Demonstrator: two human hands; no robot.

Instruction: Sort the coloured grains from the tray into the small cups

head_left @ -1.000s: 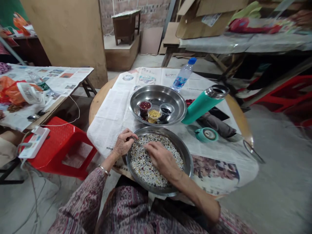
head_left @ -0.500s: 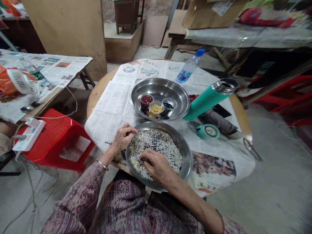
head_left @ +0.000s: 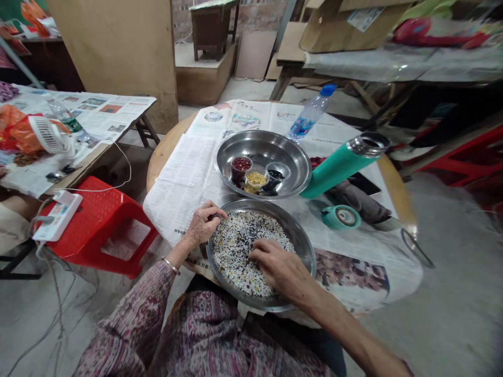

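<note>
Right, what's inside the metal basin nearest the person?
The near basin holds a spread of small mixed grains, mostly white with black and some yellow. They hide the metal beneath them, and whatever lies directly under the right hand can't be seen.

Round wooden tabletop [head_left: 159, 159], mostly under newspaper [head_left: 184, 162]. Red stool [head_left: 104, 207] off its left edge, papered side table [head_left: 135, 104] farther left. Past far edge: tan board [head_left: 118, 57], brown desk [head_left: 212, 34] on a platform [head_left: 204, 84], brick wall [head_left: 259, 15]. Grey floor [head_left: 451, 235], dullish light.
</note>
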